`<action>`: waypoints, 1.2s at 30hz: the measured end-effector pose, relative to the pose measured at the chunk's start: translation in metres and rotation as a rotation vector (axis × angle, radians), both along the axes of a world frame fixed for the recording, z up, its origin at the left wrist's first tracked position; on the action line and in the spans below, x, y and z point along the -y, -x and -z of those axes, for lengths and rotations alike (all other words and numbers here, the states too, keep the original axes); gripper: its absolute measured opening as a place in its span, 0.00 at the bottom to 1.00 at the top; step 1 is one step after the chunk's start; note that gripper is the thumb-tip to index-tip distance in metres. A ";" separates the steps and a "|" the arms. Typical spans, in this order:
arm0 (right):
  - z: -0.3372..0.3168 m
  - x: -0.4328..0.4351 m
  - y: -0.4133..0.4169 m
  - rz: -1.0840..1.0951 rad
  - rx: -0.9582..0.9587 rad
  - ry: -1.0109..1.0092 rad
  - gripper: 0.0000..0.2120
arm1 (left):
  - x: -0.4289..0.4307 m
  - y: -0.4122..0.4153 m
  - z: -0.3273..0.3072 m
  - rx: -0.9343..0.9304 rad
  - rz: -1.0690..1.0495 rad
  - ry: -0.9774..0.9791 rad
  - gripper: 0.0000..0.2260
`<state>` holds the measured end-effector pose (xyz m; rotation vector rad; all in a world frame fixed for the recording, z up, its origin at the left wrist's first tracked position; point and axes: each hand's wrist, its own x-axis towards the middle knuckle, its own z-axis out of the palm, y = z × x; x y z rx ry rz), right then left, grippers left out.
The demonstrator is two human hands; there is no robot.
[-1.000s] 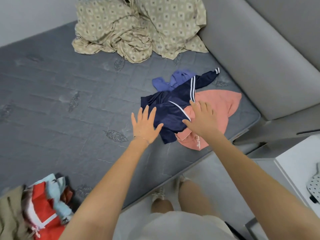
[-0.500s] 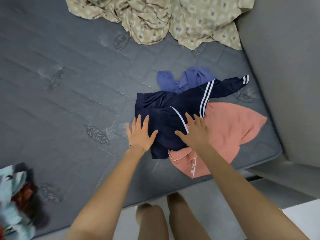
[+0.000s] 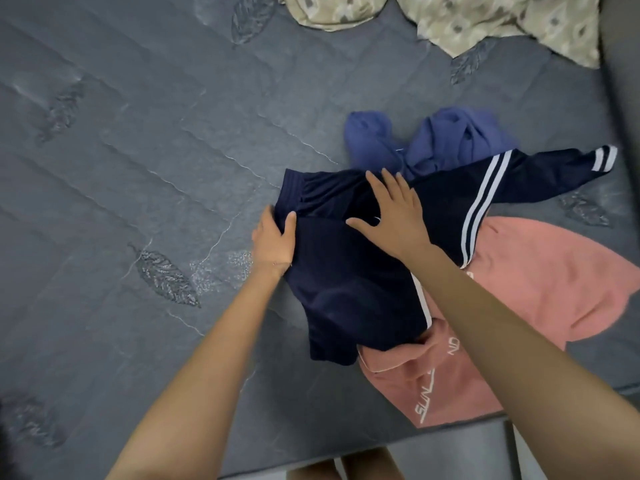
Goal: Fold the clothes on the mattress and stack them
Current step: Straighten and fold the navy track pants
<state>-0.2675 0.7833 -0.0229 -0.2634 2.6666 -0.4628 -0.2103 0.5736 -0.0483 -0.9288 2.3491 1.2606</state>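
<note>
On the mattress (image 3: 138, 150), right of centre, head view: navy garment (image 3: 346, 289) overlies pink garment (image 3: 554, 289), its long axis running near-left to far-right. Left grip (image 3: 273, 240) clasps its left edge; right grip (image 3: 394, 209) lies flat, fingers spread, mid-cloth. The striped sleeve trails far-right, judged nearer the right grip.

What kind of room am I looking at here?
Most likely a bedroom: a grey quilted mattress fills the view, a crumpled patterned sheet lies at its far end, and a navy jacket lies on it.
</note>
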 end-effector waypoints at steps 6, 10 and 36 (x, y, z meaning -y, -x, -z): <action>0.029 0.011 0.024 -0.067 0.106 -0.003 0.50 | -0.012 0.002 0.016 -0.117 -0.108 -0.025 0.22; 0.034 0.013 0.011 -0.079 0.077 -0.092 0.53 | -0.013 -0.003 0.012 0.001 -0.165 -0.176 0.19; -0.338 0.148 -0.091 0.163 0.057 0.703 0.25 | 0.118 -0.092 -0.372 -0.493 -0.206 -0.107 0.09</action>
